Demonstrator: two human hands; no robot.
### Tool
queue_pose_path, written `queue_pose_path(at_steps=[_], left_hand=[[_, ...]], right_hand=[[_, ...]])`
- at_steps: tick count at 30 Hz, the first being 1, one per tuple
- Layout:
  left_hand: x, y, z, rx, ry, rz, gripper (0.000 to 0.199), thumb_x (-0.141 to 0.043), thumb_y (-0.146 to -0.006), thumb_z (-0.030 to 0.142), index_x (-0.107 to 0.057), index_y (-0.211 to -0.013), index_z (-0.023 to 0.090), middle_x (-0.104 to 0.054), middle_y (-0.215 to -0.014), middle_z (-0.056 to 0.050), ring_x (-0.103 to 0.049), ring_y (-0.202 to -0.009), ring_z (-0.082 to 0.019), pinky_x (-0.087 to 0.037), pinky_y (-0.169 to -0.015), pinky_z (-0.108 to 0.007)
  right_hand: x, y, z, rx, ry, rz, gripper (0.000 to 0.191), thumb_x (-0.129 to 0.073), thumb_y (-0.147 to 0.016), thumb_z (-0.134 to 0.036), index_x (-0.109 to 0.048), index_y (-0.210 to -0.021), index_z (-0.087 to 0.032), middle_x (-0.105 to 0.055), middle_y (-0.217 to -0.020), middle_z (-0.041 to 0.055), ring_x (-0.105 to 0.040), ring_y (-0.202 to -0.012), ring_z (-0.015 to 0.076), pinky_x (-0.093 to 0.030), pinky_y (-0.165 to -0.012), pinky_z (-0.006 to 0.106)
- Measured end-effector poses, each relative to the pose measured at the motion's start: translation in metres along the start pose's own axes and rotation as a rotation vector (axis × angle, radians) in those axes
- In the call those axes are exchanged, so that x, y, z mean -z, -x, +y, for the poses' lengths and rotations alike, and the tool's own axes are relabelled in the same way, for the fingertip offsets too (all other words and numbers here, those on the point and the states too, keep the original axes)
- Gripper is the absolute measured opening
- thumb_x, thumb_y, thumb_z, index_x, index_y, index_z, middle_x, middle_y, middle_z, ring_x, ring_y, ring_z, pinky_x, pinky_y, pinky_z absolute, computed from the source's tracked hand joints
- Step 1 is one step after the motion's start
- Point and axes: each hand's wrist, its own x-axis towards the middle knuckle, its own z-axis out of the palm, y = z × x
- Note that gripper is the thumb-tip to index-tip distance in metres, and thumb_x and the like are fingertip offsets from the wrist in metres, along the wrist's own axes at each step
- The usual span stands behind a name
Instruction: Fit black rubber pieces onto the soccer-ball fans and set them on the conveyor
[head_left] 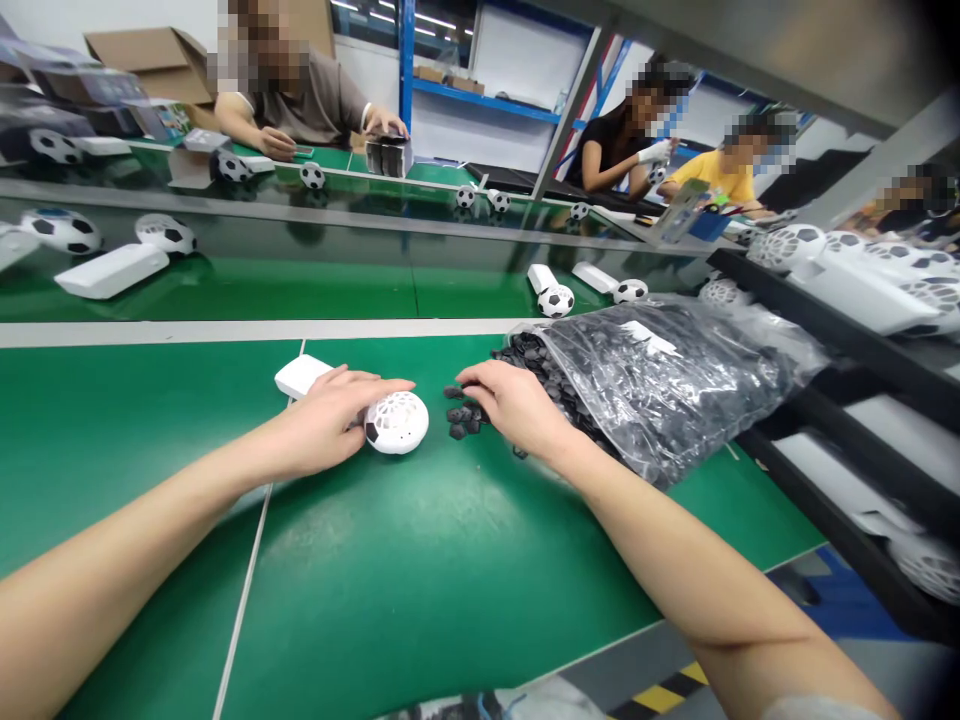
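My left hand (326, 418) is closed round a white handheld fan (397, 428) that lies on the green work surface. The fan's round head has an open grille, a football pattern and a black patch on its left side. Its white handle sticks out beyond my fingers to the left. To the right, my right hand (521, 400) pinches at small black pentagon pieces (463, 416) in a little loose group, with one at its fingertips. Behind that hand, many more such pieces spill from the mouth of a clear plastic bag (660, 375).
A dark rack (795, 400) with white fan parts stands at the right. Beyond a pale strip (225, 332), a green conveyor belt (315, 285) carries several football fans (555, 300). Several people work across from me, near an open cardboard box (154, 65).
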Motion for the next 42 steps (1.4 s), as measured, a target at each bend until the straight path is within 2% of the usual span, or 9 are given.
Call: queue_pose_path(at_steps=[3,7,11,15,18,21,26,35,42], left_hand=[[-0.002,0.001,0.004,0.007,-0.030,0.021,0.064,-0.054,-0.071,0.028,-0.035,-0.132,0.026,-0.050,-0.127,-0.006,-0.039,-0.119,-0.028,-0.023,-0.101,-0.048],[-0.004,0.003,0.010,0.045,-0.029,0.043,0.076,-0.060,-0.067,0.054,-0.035,-0.132,0.023,-0.049,-0.127,-0.009,-0.038,-0.120,-0.030,-0.018,-0.103,-0.051],[-0.006,0.002,0.011,0.062,-0.019,0.072,0.078,-0.060,-0.066,0.060,-0.037,-0.130,0.024,-0.051,-0.125,-0.010,-0.039,-0.118,-0.030,-0.019,-0.103,-0.052],[-0.010,0.002,0.012,0.060,-0.019,0.113,0.080,-0.056,-0.065,0.066,-0.037,-0.130,0.023,-0.051,-0.125,-0.010,-0.039,-0.119,-0.029,-0.017,-0.104,-0.052],[-0.012,0.002,0.014,0.073,-0.019,0.126,0.079,-0.051,-0.069,0.067,-0.037,-0.130,0.020,-0.051,-0.126,-0.011,-0.039,-0.120,-0.029,-0.015,-0.105,-0.053],[-0.011,0.003,0.018,0.081,-0.026,0.133,0.076,-0.048,-0.072,0.064,-0.037,-0.131,0.018,-0.051,-0.126,-0.012,-0.038,-0.121,-0.030,-0.015,-0.104,-0.054],[-0.007,0.004,0.021,0.097,0.002,0.093,0.085,-0.047,-0.069,0.070,-0.036,-0.132,0.014,-0.046,-0.131,-0.015,-0.035,-0.124,-0.031,-0.011,-0.106,-0.054],[-0.010,0.003,0.014,0.031,0.050,0.091,0.071,-0.045,-0.075,0.065,-0.039,-0.130,0.021,-0.047,-0.131,-0.010,-0.035,-0.124,-0.029,-0.010,-0.106,-0.055],[-0.007,0.005,0.012,-0.027,0.017,0.060,0.073,-0.054,-0.071,0.060,-0.038,-0.130,0.021,-0.047,-0.131,-0.010,-0.034,-0.125,-0.029,-0.012,-0.106,-0.054]], right_hand=[[0.002,0.004,-0.013,0.084,-0.321,0.060,0.012,-0.054,-0.083,-0.015,-0.064,-0.085,-0.021,-0.065,-0.087,0.0007,-0.060,-0.083,0.0131,-0.047,-0.077,0.027],[0.001,0.008,-0.027,0.127,-0.413,0.060,0.009,-0.056,-0.082,-0.016,-0.063,-0.085,-0.020,-0.064,-0.080,-0.0001,-0.059,-0.076,0.0119,-0.047,-0.073,0.026],[-0.001,0.010,-0.031,0.098,-0.492,0.054,0.005,-0.056,-0.082,-0.019,-0.060,-0.085,-0.019,-0.063,-0.079,-0.0004,-0.058,-0.071,0.0113,-0.047,-0.067,0.025],[-0.003,0.013,-0.035,0.352,-0.352,0.081,0.017,-0.045,-0.088,-0.015,-0.061,-0.091,-0.020,-0.063,-0.089,0.0037,-0.055,-0.085,0.0147,-0.046,-0.076,0.030],[-0.006,0.014,-0.041,0.540,-0.113,0.108,0.023,-0.041,-0.090,-0.015,-0.062,-0.096,-0.020,-0.065,-0.092,0.0041,-0.051,-0.082,0.0166,-0.043,-0.074,0.033],[-0.010,0.014,-0.046,0.627,-0.004,0.151,0.022,-0.041,-0.090,-0.015,-0.061,-0.097,-0.019,-0.067,-0.092,0.0023,-0.050,-0.079,0.0164,-0.041,-0.070,0.032],[-0.014,0.011,-0.047,0.547,-0.115,0.177,0.021,-0.039,-0.089,-0.011,-0.059,-0.090,-0.015,-0.066,-0.083,0.0036,-0.050,-0.074,0.0152,-0.040,-0.068,0.031],[-0.015,0.014,-0.051,0.318,-0.422,0.087,0.007,-0.048,-0.086,-0.012,-0.051,-0.087,-0.018,-0.060,-0.083,0.0023,-0.051,-0.079,0.0140,-0.043,-0.077,0.029],[-0.006,0.012,-0.047,0.487,-0.275,0.075,0.013,-0.041,-0.088,-0.013,-0.052,-0.092,-0.018,-0.061,-0.084,0.0044,-0.052,-0.078,0.0155,-0.044,-0.072,0.029]])
